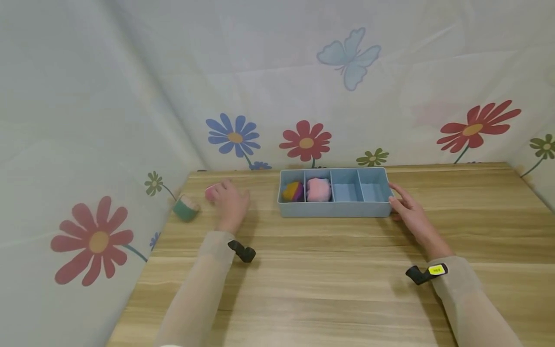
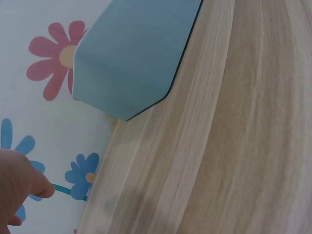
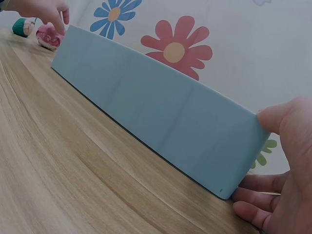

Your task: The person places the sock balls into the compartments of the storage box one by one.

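A light blue divided box (image 1: 336, 209) stands on the table with its long side facing me. My right hand (image 1: 414, 217) grips its right end, thumb at the top front corner and a finger along the end wall. Two soft toys sit in the left compartments: a yellow and purple one (image 1: 292, 192) and a pink one (image 1: 318, 190). On the left, my left hand (image 1: 231, 202) reaches over another pink toy (image 1: 211, 193), partly covering it. In the right wrist view its fingers hang down beside that pink toy (image 3: 48, 36), loosely bent.
A green toy with a pale top (image 1: 185, 208) stands at the table's left edge, by the flowered cloth wall (image 1: 269, 86). The wood table (image 1: 329, 270) stretches in front of the box. The box's two right compartments hold nothing.
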Demonstrator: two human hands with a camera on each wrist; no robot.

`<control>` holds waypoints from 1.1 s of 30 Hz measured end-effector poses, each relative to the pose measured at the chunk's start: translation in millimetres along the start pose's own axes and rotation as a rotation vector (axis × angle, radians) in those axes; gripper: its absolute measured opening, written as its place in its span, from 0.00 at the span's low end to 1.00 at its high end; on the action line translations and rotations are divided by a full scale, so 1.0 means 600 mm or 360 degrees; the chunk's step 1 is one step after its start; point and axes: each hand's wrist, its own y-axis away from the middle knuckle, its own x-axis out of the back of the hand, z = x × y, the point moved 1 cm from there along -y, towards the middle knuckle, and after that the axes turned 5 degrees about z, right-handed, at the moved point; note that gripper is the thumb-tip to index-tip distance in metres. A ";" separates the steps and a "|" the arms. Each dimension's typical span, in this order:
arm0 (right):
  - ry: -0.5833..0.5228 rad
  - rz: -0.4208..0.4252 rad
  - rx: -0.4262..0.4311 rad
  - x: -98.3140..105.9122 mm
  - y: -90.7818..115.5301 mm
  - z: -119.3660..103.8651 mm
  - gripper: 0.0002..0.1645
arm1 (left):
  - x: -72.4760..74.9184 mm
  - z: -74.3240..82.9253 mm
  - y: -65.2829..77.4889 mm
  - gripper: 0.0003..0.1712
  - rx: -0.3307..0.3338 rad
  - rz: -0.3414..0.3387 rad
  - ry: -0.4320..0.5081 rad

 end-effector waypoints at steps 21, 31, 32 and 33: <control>-0.0007 0.0032 0.0014 -0.005 0.007 0.000 0.35 | -0.024 -0.027 -0.003 0.25 0.0304 0.0063 0.0216; -0.0012 0.0077 0.0045 -0.006 0.002 0.001 0.34 | -0.017 -0.042 -0.029 0.23 0.0275 0.0012 0.0044; -0.0009 0.0079 0.0046 -0.005 0.002 0.000 0.34 | -0.016 -0.044 -0.032 0.23 0.0279 0.0008 0.0030; -0.0007 0.0079 0.0046 -0.005 0.002 0.000 0.34 | -0.017 -0.046 -0.035 0.24 0.0282 0.0003 0.0014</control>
